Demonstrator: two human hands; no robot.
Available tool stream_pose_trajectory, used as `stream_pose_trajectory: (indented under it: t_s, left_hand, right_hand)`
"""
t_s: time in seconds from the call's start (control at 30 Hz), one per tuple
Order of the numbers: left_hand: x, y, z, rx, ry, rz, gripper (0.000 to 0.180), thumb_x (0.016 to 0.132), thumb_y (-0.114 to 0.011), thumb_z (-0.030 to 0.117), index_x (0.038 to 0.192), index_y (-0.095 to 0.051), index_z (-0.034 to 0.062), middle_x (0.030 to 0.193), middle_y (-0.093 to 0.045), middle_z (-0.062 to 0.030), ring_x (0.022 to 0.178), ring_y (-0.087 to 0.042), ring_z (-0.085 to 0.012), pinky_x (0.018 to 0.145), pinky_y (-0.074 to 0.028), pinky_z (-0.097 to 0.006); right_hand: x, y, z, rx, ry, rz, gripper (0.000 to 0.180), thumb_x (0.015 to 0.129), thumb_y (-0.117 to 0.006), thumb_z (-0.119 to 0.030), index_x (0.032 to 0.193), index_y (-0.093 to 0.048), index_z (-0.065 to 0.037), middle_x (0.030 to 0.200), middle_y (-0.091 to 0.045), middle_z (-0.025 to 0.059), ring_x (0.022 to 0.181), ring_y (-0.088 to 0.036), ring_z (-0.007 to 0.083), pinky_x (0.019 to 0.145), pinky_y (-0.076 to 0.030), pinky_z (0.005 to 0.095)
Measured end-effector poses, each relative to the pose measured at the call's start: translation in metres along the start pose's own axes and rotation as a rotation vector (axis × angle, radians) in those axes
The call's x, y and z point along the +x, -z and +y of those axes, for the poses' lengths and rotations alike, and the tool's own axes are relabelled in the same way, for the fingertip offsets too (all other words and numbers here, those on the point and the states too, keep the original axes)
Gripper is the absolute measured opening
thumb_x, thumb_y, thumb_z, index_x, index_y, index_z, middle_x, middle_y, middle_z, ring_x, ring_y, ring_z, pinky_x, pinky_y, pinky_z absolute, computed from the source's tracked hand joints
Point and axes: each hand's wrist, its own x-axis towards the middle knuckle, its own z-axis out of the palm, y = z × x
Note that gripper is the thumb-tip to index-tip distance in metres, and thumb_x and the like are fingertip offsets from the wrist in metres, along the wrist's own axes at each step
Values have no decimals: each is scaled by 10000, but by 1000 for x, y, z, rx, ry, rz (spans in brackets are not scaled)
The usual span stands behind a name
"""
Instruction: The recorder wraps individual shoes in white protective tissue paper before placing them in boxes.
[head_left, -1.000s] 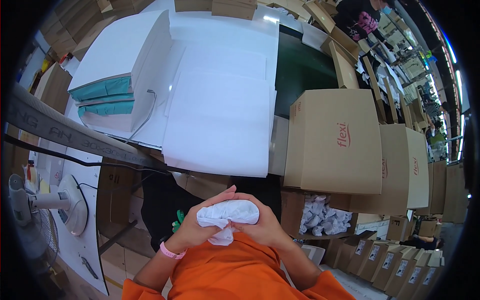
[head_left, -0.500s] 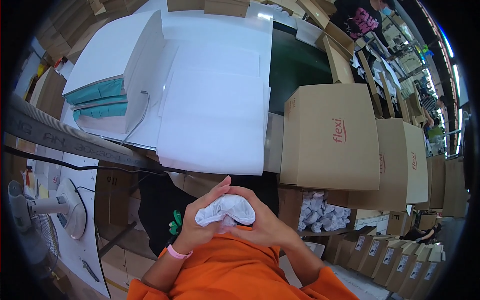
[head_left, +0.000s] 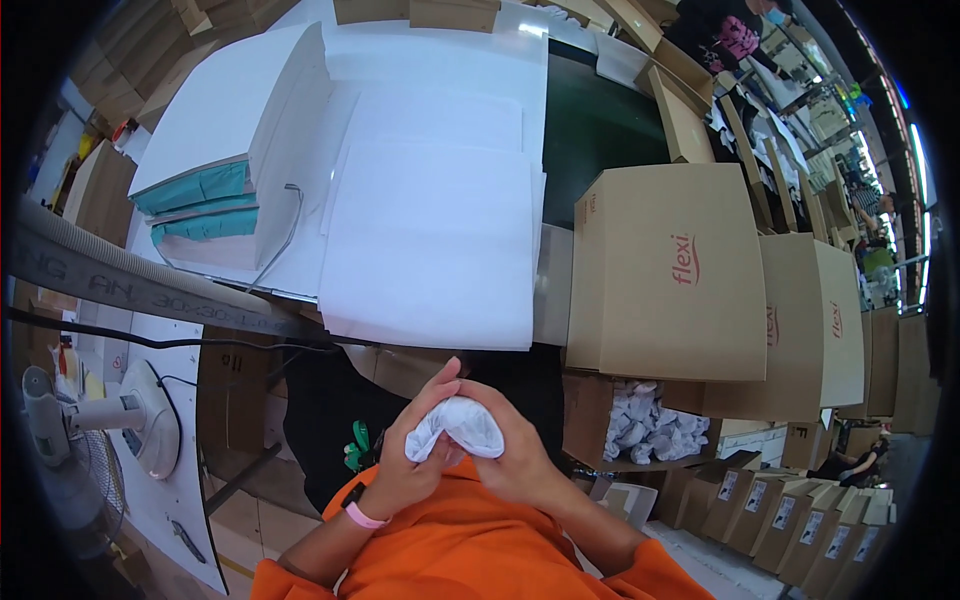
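A wad of crumpled white paper point(head_left: 462, 420) sits between my two hands, bent into a rounded arch with a hollow at its lower side. My left hand point(head_left: 415, 445) wraps it from the left, its fingertips pointing up over the top. From the other side my right hand point(head_left: 520, 450) curls around it, fingers meeting the left ones above the paper. A pink band and a dark watch point(head_left: 355, 500) are on my left wrist. Just beyond my hands, a stack of flat white paper sheets point(head_left: 430, 250) lies on the white table. The inner side of the wad is partly hidden.
Right of my hands, a carton of crumpled white paper balls point(head_left: 655, 425) stands below large brown cartons point(head_left: 670, 270). A teal-and-white paper pile point(head_left: 230, 130) sits at the table's left. A grey pipe point(head_left: 150, 285) crosses on the left, above a white fan point(head_left: 150, 420). Another person point(head_left: 715, 35) works far right.
My hands have squeezed closer together, and the paper wad is narrower and more bent. My left hand has shifted slightly right.
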Motion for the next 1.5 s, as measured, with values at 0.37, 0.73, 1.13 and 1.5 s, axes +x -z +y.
stream_pose_trajectory:
  t_s: [0.37, 0.73, 1.13, 1.5]
  left_hand:
    - [5, 8, 1, 62, -99, -200, 826, 899, -667, -98, 1676, -434, 59, 1758, -401, -235, 1679, -317, -422, 1349, -285, -505]
    - [5, 0, 3, -166, -199, -196, 1474, 644, -1080, 553, 1760, -182, 209, 1838, -118, -254, 1720, -132, -415, 1380, -140, -544]
    - [17, -23, 22, 228, -230, 45, 896, 889, -833, 400, 1644, -513, 38, 1793, -281, -297, 1695, -238, -460, 1315, -302, -548]
    - [12, -44, 17, -82, 64, 76, 919, 1028, -685, 538, 1684, -364, -20, 1731, -439, -184, 1560, -475, -286, 1289, -364, -410]
  right_hand:
    - [-51, -28, 19, 241, 90, -88, 1175, 813, -704, -39, 1760, -9, -53, 1818, -39, 238, 1719, -78, 420, 1367, -158, 494]
    - [-30, -23, -7, 251, 227, -169, 1249, 855, -653, -260, 1768, 173, -54, 1836, 183, 243, 1726, 120, 422, 1371, -47, 556]
    - [16, 2, -15, 331, -84, -36, 504, 1212, -458, -400, 1259, -675, 52, 1088, -707, 158, 980, -695, 220, 861, -554, 358]
    - [17, -18, 12, 255, -175, 243, 540, 1185, -456, -373, 1050, -730, 72, 851, -737, 142, 789, -726, 261, 730, -549, 398]
